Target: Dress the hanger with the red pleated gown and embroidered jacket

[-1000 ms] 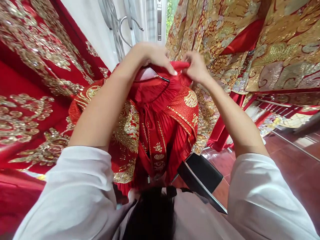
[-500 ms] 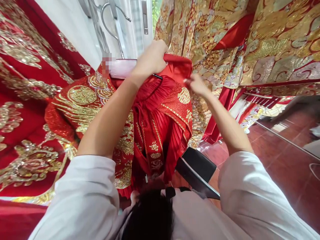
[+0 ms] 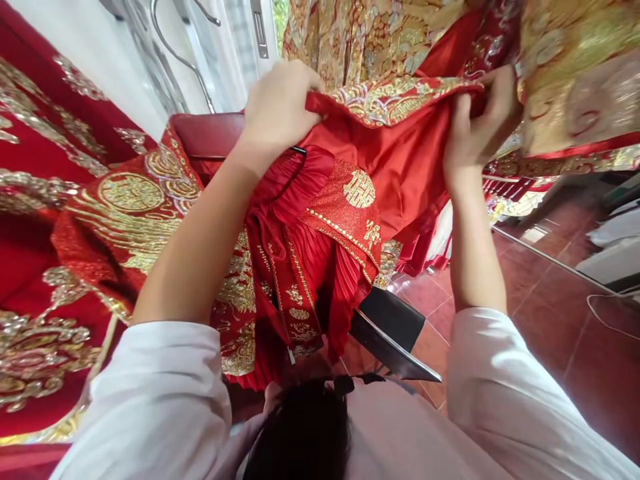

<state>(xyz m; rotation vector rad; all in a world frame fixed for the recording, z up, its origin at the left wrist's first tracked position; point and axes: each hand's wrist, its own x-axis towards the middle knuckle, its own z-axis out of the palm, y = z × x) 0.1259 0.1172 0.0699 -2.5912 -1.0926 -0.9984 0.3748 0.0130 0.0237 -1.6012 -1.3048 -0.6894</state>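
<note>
A red jacket (image 3: 130,193) with gold embroidery hangs in front of me, its right side spread open to show a plain red lining (image 3: 395,160). My left hand (image 3: 283,103) is closed on the jacket near its collar. Further right, my right hand (image 3: 483,123) grips the jacket's embroidered edge, thumb on the lining side. Inside the jacket hangs a red pleated skirt (image 3: 327,257) with gold-trimmed panels. Part of a black hanger (image 3: 299,150) shows beside my left wrist. A silver hanger hook (image 3: 185,60) rises above the collar.
Gold-patterned garments (image 3: 345,40) hang behind and to the right. A red gown (image 3: 40,320) with beaded ornament is close on the left. Below the skirt stands a black chair or stool (image 3: 393,320) on red floor tiles (image 3: 540,287). A metal rail (image 3: 565,260) crosses at the right.
My right hand has moved right and up with the jacket's edge, pulling that side out wide and baring more lining. My left hand has shifted slightly left and up in view, still gripping.
</note>
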